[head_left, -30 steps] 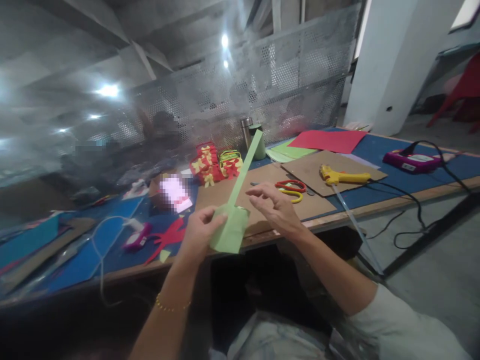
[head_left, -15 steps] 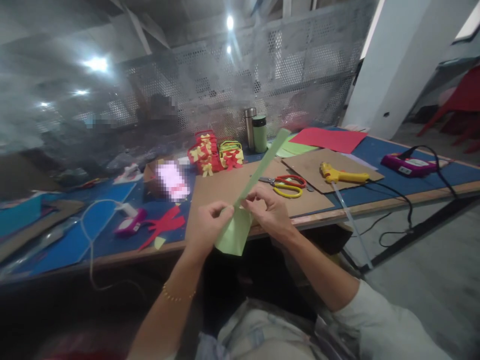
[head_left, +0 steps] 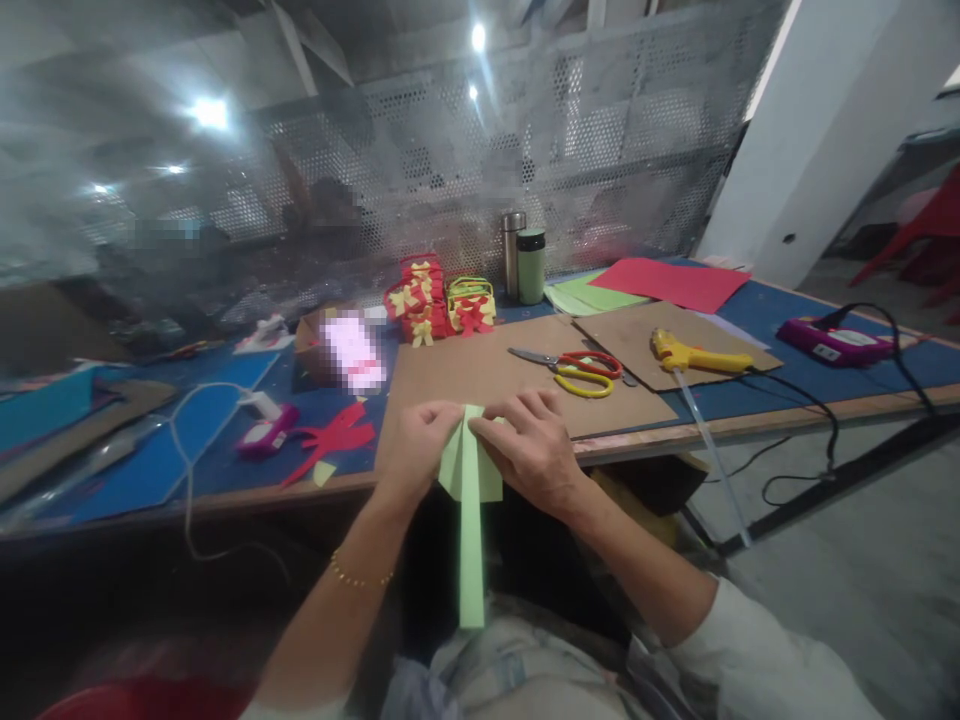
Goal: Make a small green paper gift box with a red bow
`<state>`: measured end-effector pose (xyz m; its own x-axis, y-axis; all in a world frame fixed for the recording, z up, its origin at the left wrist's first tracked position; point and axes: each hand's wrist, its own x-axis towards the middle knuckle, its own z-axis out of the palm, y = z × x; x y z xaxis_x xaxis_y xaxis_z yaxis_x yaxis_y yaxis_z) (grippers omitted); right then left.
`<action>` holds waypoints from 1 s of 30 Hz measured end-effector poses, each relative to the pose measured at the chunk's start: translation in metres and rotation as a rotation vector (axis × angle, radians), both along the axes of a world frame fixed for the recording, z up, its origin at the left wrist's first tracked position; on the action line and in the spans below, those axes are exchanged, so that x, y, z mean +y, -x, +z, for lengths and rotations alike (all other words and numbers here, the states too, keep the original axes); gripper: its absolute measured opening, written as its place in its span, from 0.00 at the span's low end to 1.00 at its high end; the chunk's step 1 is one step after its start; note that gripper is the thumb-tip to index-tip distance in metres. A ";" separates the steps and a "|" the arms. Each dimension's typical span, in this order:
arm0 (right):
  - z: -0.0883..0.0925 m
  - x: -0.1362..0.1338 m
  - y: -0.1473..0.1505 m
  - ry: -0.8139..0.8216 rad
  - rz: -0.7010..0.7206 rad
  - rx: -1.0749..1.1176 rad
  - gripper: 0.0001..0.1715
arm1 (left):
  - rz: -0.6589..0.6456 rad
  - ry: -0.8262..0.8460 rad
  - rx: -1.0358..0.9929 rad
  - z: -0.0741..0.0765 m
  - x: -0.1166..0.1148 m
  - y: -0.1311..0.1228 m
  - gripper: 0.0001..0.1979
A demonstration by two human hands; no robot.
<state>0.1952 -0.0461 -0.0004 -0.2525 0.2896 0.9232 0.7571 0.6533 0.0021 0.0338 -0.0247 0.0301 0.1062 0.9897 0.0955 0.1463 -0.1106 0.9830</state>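
Both hands pinch one piece of light green paper [head_left: 471, 520] at the table's front edge. My left hand [head_left: 421, 445] grips its upper left side, and my right hand [head_left: 531, 445] holds the upper right. A long narrow strip of the paper hangs down toward my lap, in front of a wider folded part. Just beyond my right hand, scissors [head_left: 585, 385] with one red and one yellow handle lie on a brown cardboard sheet [head_left: 457, 370]. A red paper cutout [head_left: 337, 437] is left of my left hand.
A yellow glue gun [head_left: 701, 357] rests on more cardboard at right. Small red and green paper baskets [head_left: 420, 305], a green flask [head_left: 531, 268] and red paper [head_left: 667, 282] stand or lie at the back. A glowing phone [head_left: 352, 350] leans at left.
The long green strip pointed up and away before; now it is folded down toward me. Both hands still hold the paper, and the view has shifted slightly.
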 end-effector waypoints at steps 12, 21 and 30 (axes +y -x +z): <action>-0.004 0.000 -0.001 -0.022 -0.057 -0.065 0.11 | -0.015 -0.016 0.022 -0.004 0.004 0.002 0.13; -0.010 0.002 -0.001 0.041 -0.020 -0.079 0.13 | 0.023 -0.067 0.074 0.001 0.013 0.007 0.15; -0.006 -0.015 0.005 0.100 0.147 -0.179 0.18 | 0.035 -0.103 0.075 0.009 0.023 0.010 0.15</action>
